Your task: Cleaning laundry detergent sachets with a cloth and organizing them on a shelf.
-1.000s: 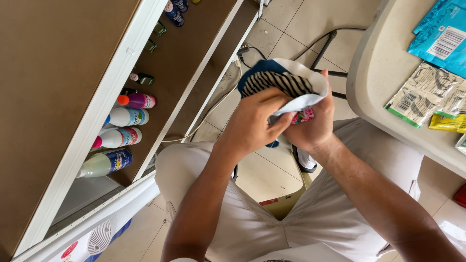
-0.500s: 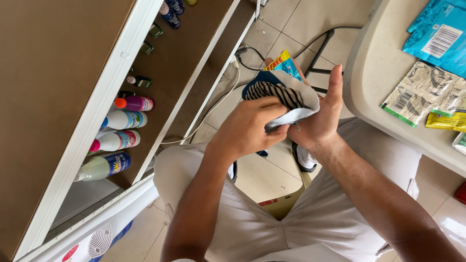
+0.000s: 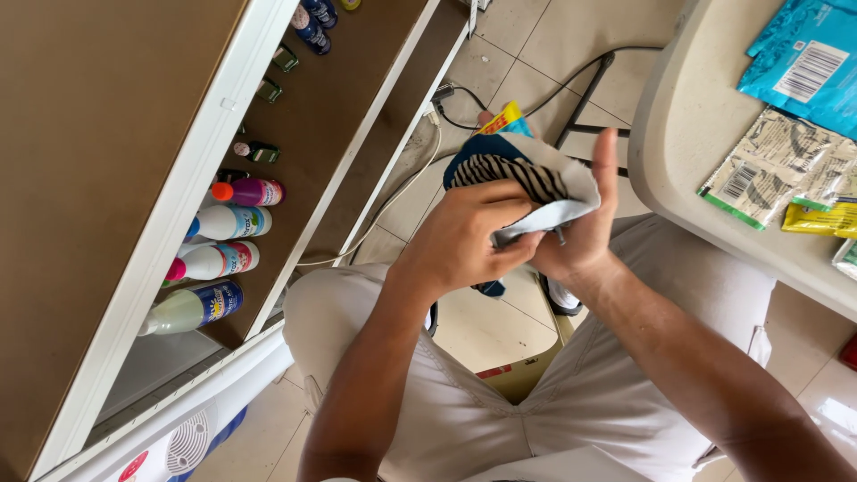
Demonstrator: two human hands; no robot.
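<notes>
Over the lap, above the tiled floor, a small striped sachet is pinched between both hands. The left hand is clamped over its lower edge, fingers curled together, and the right hand is pressed behind it, fingers straight up and close together. Probably a tear is being started, so the pack is best kept upright and gripped close to the corner, otherwise stuff gets spilled on the trousers. More packets are laid on the table just to the right, and bottles are lined up on the shelf to the left.
</notes>
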